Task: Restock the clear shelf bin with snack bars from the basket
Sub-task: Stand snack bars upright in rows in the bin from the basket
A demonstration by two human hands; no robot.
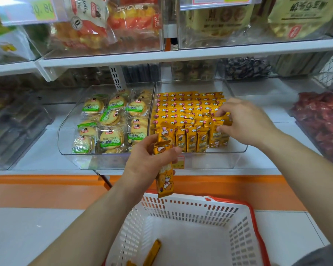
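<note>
The clear shelf bin (236, 148) holds rows of upright yellow snack bars (188, 112), packed nearly to its front. My right hand (244, 121) is inside the bin at the right and pinches a yellow bar (222, 121) among the front rows. My left hand (148, 162) hovers before the bin's front edge and grips a small bunch of yellow bars (164, 181) that hang down over the basket. The white basket with a red rim (196, 206) sits below, with a few loose bars (153, 252) lying at its bottom.
A neighbouring clear bin (65, 143) to the left holds round biscuit packs. A bin of red wrapped snacks (323, 123) stands at the right. An upper shelf (161, 56) with more clear bins overhangs. An orange ledge (46, 191) runs below the shelf.
</note>
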